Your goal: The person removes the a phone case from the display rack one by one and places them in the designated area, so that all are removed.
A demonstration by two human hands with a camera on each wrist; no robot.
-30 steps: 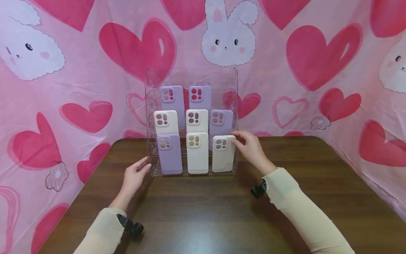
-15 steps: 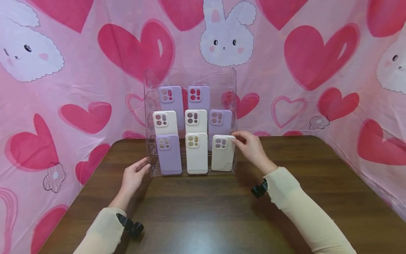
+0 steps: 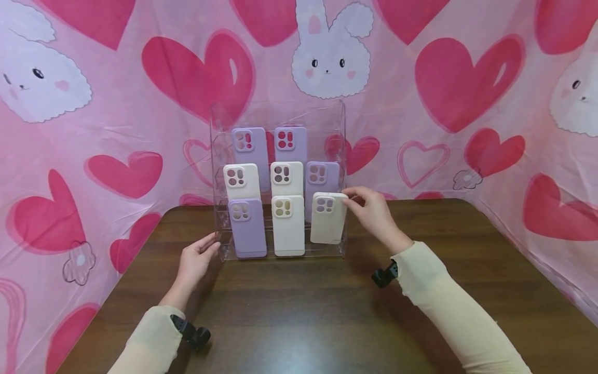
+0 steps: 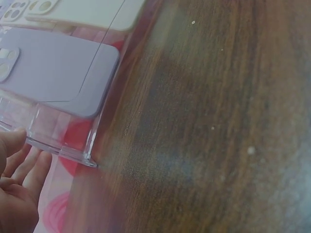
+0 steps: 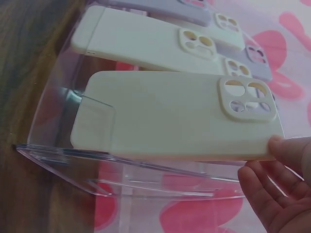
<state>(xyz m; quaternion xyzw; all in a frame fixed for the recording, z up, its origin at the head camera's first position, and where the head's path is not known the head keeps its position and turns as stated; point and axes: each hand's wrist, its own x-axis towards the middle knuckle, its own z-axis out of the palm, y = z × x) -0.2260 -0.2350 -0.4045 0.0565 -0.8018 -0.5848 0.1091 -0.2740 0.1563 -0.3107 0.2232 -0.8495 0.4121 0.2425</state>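
A clear display rack [image 3: 343,111] stands upright on the table, bearing white and lavender phone cases in tiers. My right hand [image 3: 371,210] pinches a cream phone case [image 3: 328,226] by its upper right corner, thumb on the back face and fingers behind. In the right wrist view this cream case [image 5: 165,116] overlaps the front lip of the rack's lowest tier, and in the head view its bottom edge sits higher than its neighbours'. On the other side, my left hand [image 3: 197,259] holds the rack's lower left edge between thumb and fingers, beside the front lavender case [image 3: 249,234].
A white case [image 3: 288,231] stands in the middle of the front tier. Behind are white cases [image 3: 247,187] and lavender cases [image 3: 322,182]. The brown wooden table [image 3: 289,311] stretches in front, with a pink heart-patterned cloth [image 3: 388,93] hanging behind.
My right hand has risen slightly with the cream case, whose bottom edge has come up from the front tier. My left hand keeps its hold on the rack.
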